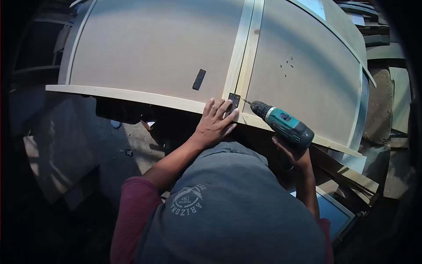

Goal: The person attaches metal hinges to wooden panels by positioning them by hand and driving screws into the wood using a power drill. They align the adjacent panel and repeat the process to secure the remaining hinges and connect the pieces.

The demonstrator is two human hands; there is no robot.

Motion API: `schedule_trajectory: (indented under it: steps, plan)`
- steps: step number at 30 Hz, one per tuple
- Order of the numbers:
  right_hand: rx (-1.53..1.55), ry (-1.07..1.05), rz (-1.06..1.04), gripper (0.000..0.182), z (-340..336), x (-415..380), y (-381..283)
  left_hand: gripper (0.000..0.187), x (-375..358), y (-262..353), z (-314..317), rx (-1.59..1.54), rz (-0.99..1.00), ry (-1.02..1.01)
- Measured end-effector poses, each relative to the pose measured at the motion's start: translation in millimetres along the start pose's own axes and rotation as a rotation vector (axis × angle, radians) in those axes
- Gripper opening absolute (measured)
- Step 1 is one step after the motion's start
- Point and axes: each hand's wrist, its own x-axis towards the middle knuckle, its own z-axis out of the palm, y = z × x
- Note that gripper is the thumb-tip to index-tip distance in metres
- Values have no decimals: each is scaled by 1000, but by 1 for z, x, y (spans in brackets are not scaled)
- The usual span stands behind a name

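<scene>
My left hand (pixel 215 122) lies with its fingers stretched out over a black hinge (pixel 236 100), pressing it against the pale wooden strips (pixel 242 72) where two framed panels meet. In my right hand (pixel 295 155) is a teal and black cordless drill (pixel 285 122), held by its grip. The drill's bit points left toward the hinge and ends just right of it, seemingly apart from it. A second black hinge (pixel 199 79) rests on the left panel (pixel 154 48). Several small screws (pixel 286 65) are scattered on the right panel (pixel 307 92).
A wooden edge strip (pixel 132 97) runs along the panels' near side, close to my body. Stacked boards (pixel 373 26) and a rough brown slab (pixel 378 105) stand at the right. Below right are loose wood pieces (pixel 358 179) and a blue framed panel (pixel 329 211). Debris lies on the floor at left.
</scene>
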Motion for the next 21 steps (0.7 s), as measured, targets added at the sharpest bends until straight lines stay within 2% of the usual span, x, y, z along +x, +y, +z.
schedule_trajectory:
  steps: [2,12,15,21]
  plan:
    - [35,-22,-123,37,0,-5,3,59,-5,5,-5,32,8,48]
    - [83,-39,-50,41,-2,9,6,59,-10,12,3,70,-51,-29]
    - [51,-60,-113,44,1,8,1,60,-13,14,6,99,-71,-31]
    - [10,-98,-40,43,-2,9,-14,57,-8,21,10,106,-118,-42]
